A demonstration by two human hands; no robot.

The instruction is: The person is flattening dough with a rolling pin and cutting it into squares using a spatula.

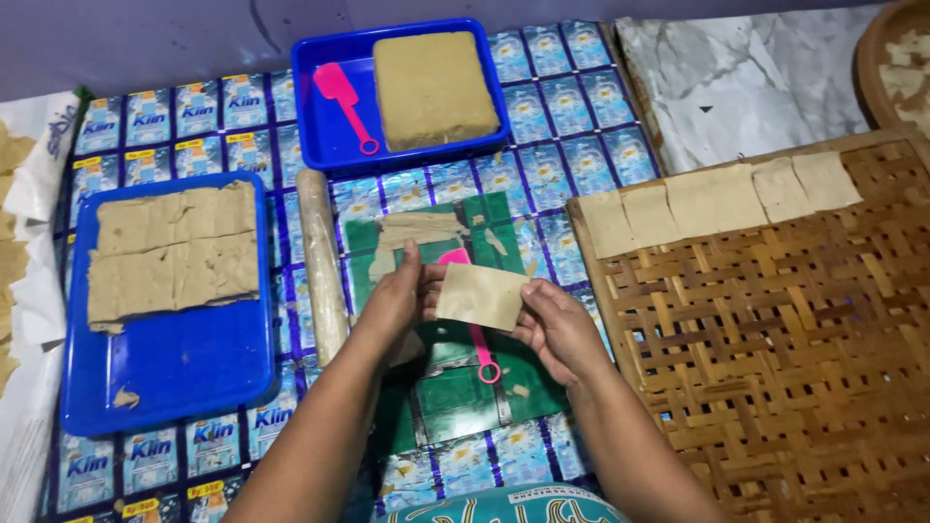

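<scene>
Thin tan rectangular dough sheet (481, 295) is pinched at its short ends between the left hand (395, 302) and right hand (559, 329), long axis side-to-side, above the green cutting mat (455, 387), the woven bamboo tray (775, 339) lying just beyond the right hand.

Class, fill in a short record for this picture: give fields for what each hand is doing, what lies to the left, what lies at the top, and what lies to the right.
left hand: pinches left edge of thin tan sheet
right hand: holds the sheet's right edge
left: blue tray with flat cut slabs; rolling pin beside it
top: smaller blue tray with thick block, pink scraper
right: woven bamboo tray, row of squares along its upper edge
</scene>
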